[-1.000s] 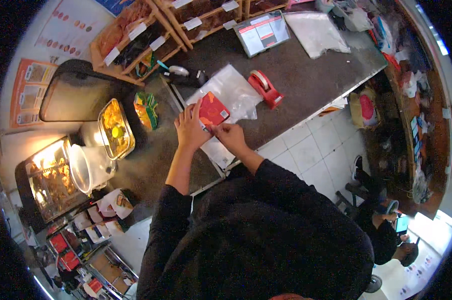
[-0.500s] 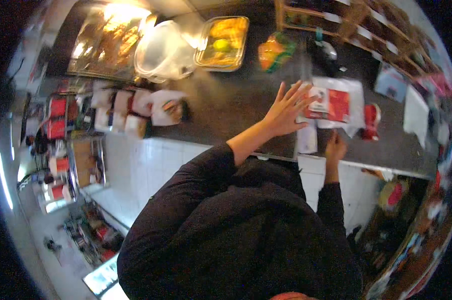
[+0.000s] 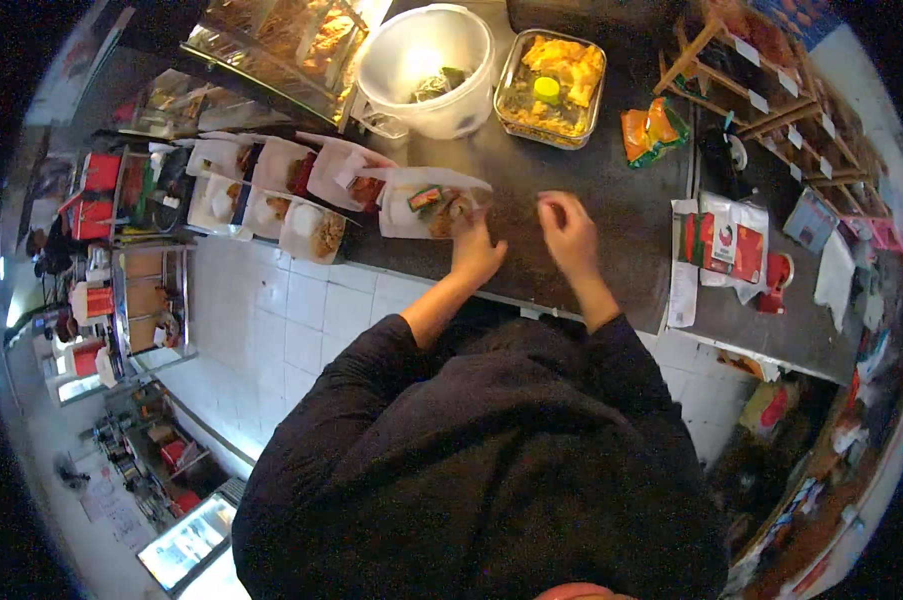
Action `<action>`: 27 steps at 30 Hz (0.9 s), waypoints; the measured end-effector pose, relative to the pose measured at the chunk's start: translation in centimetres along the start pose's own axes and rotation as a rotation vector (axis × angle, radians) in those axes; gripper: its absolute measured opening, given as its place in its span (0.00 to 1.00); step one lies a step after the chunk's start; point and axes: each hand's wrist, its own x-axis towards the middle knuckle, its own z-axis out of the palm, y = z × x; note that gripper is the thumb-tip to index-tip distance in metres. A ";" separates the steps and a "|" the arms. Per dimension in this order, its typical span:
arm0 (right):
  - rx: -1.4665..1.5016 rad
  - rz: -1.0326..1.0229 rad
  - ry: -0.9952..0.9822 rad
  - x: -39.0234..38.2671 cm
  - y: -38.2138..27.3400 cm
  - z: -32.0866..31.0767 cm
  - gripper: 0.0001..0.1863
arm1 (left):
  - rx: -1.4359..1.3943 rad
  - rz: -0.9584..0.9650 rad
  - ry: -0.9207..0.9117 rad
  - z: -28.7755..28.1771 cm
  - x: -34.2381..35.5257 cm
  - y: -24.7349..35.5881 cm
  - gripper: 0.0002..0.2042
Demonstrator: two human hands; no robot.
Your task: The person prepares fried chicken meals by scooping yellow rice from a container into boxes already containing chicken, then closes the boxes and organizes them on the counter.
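A white paper food box (image 3: 396, 215) with its lid folded up stands at the front of the dark counter. It holds brown food and a small green packet (image 3: 426, 198). My left hand (image 3: 478, 250) is at the right edge of this box, fingertips touching it and thumb spread away. To its right, my right hand (image 3: 571, 240) hovers over the counter with fingers curled in. Whether anything small lies in those fingers is hidden. More open food boxes (image 3: 311, 232) stand in rows to the left, some with rice and brown toppings.
Behind the hands are a white bucket (image 3: 461, 110) and a glass dish (image 3: 509, 125) of yellow food. An orange-green bag (image 3: 654, 132) lies farther right. Red-and-white packets (image 3: 731, 245) and a red tape dispenser (image 3: 774, 285) sit on the right, below a wooden rack (image 3: 761, 100).
Both hands have moved left, away from the red-and-white packets. My left hand, flat over them before, is now at the food box; the right has curled in over the counter. The view has swung left.
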 end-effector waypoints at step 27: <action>0.107 0.713 0.117 -5.0 8.4 0.6 0.26 | -0.640 -0.305 -0.616 -0.5 6.6 -5.4 0.25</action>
